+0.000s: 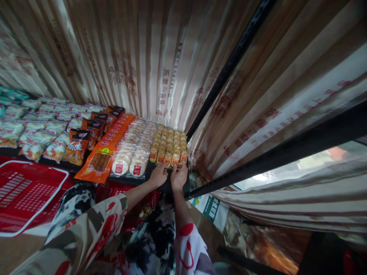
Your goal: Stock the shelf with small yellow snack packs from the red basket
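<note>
Yellow-wrapped snack packs (169, 147) sit in close rows at the right end of the dark shelf (168, 186), my left hand (159, 176) and right hand (179, 176) at the front row's near ends — whether pinching or merely pressing, I cannot tell. Likeliest trouble, I judge: an uneven push skewing the rows, or a slip toward me tipping a front pack over the edge. Surface crowded leftward with white round crackers (137, 154) and an orange packet (107, 152) — pleated curtain (151, 49) behind, red basket (54, 208) lower left.
</note>
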Motion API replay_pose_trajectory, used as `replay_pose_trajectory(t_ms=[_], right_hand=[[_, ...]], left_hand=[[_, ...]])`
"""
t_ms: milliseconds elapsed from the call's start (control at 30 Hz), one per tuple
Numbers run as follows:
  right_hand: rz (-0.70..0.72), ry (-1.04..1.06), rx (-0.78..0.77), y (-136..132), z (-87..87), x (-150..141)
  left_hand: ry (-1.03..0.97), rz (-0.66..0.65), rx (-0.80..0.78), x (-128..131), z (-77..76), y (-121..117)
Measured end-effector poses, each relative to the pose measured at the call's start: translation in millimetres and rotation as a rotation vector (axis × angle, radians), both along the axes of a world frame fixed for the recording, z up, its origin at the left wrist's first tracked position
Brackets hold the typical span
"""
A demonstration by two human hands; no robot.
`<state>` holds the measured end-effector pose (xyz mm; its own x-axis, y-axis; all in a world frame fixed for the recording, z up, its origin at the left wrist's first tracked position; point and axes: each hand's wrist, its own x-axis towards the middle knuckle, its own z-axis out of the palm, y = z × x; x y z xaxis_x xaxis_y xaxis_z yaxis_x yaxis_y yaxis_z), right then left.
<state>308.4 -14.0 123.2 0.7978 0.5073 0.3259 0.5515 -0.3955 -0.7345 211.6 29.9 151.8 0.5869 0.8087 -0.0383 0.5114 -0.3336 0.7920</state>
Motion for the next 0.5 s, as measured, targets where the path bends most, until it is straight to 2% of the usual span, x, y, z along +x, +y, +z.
replay_pose_trajectory(t_ms=[500], right_hand=[[0.029, -0.038, 0.067, -6, -0.6, 1]], left_hand=[[-0.109, 0.005, 0.028, -12, 1.8, -14]])
